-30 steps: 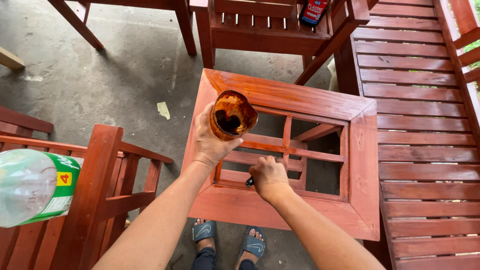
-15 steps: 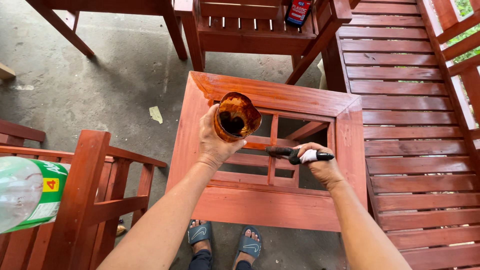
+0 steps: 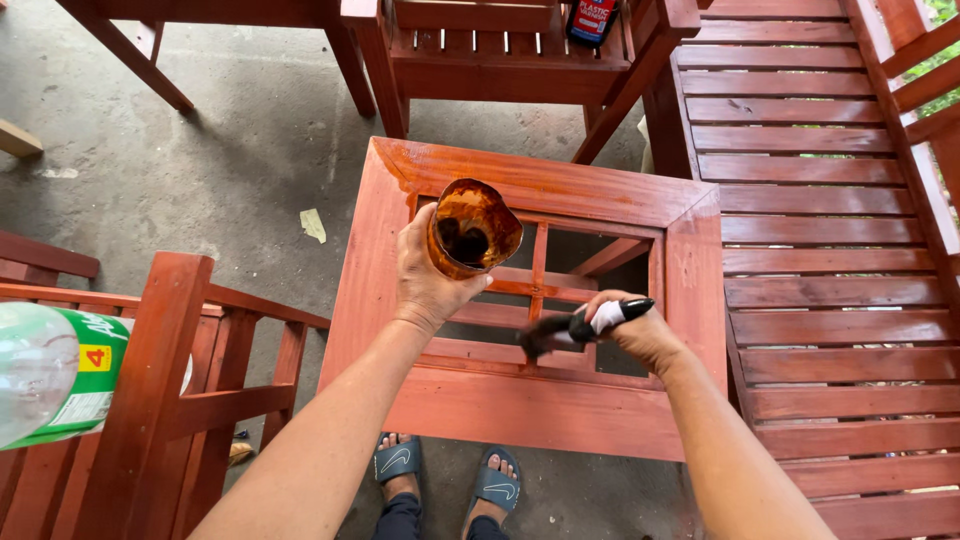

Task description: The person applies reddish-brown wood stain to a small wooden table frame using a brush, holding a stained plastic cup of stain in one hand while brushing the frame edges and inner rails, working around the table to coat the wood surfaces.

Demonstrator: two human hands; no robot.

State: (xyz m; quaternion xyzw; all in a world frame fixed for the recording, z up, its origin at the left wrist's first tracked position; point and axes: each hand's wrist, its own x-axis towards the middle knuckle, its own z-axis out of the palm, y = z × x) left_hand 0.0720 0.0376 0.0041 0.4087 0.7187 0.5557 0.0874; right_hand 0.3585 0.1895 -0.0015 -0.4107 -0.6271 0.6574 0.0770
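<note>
In the head view, a cut-off plastic cup with dark brown stain inside is held up by the left hand. The fingers are wrapped tight around its side, and its open top is tipped toward the camera. The cup is kept above the red wooden table frame, near its far left part.

A small brush with a black and white handle is pinched in the right hand. The dark bristles are pointed left and are laid on a thin bar inside the frame. The brush is seen below and to the right of the cup, well apart from it.

Both arms are stretched forward from the bottom edge. The left wrist is bent up. The right wrist is turned inward.

2 feet in blue sandals are seen under the table. A red bench is seen on the right.
</note>
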